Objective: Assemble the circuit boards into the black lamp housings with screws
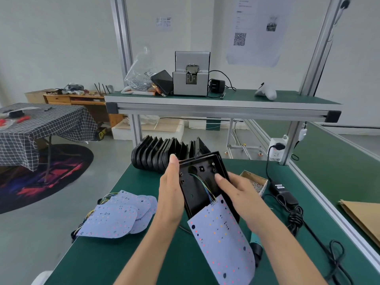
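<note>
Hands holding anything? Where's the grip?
Both hold the black lamp housing: left hand on its left edge, right hand on its right edge.

white wall | grey floor – checked tablecloth table | round rug

Your right hand covers the housing's right edge, your forearm hides most of the screwdriver, and wall-sheet print is unreadable.
</note>
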{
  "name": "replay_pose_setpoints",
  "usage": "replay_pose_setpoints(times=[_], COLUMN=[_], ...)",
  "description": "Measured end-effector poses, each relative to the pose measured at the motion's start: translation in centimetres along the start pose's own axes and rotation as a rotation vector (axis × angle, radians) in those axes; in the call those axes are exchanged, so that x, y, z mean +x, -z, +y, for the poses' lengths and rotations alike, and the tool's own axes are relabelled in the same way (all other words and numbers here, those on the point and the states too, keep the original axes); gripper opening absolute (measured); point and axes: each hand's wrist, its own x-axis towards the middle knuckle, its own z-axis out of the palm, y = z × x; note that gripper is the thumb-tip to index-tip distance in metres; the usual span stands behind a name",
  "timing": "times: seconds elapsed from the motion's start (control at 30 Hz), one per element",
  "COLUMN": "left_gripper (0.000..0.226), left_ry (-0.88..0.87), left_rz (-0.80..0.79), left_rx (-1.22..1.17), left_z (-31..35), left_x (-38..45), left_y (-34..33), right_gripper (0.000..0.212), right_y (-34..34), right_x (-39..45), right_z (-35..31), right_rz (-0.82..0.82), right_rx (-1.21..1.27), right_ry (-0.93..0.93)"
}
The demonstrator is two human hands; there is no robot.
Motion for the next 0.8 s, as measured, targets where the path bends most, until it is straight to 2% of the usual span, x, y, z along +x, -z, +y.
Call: replay_pose_setpoints(times=[0.1, 0.23, 0.33, 0.47, 0.63, 0.73, 0.8], left_gripper=[0.108, 0.096, 0.092, 0.088, 0.072, 0.071, 0.072], left_ry=[0.1, 0.111, 0.078, 0.156, 0.243, 0.311, 0.329], left_rz=[-0.118, -0.165, -0.223, -0.318, -0.247, -0.25, -0.238], left_rx=[-0.186, -0.132, -0.044, -0.108, -0.24, -0.322, -0.351], left_z=[0.8, -0.2, -1.6, -1.7, -1.1, -1.5, -1.5], left_x=[-0.2, -0.2, -0.5, -1.2, -1.8, -2.1, -2.1], left_y=[-0.2, 0.1, 0.6, 0.7, 0.6, 1.0, 1.0], right_gripper=[0.031, 0.036, 0.031, 0.036, 0.034, 0.019, 0.049], right_y=[-0.2, -0.5, -0.5, -1.4, -2.2, -2.6, -2.9], right_x=[-0.3, -0.5, -0.5, 0.1, -0.3, -0.3, -0.4], right_z=[-0.1, -0.3, -1.0, -0.5, 0.9, 1.6, 1.9], right_rz=[0.008, 0.087, 0.155, 0.24, 0.255, 0.277, 0.319], right_rx=[0.201, 0.291, 0.202, -0.041, -0.168, -0.364, -0.413], right_ry=[-0.076, -0.084, -0.026, 0.058, 0.08, 0.15, 0.222])
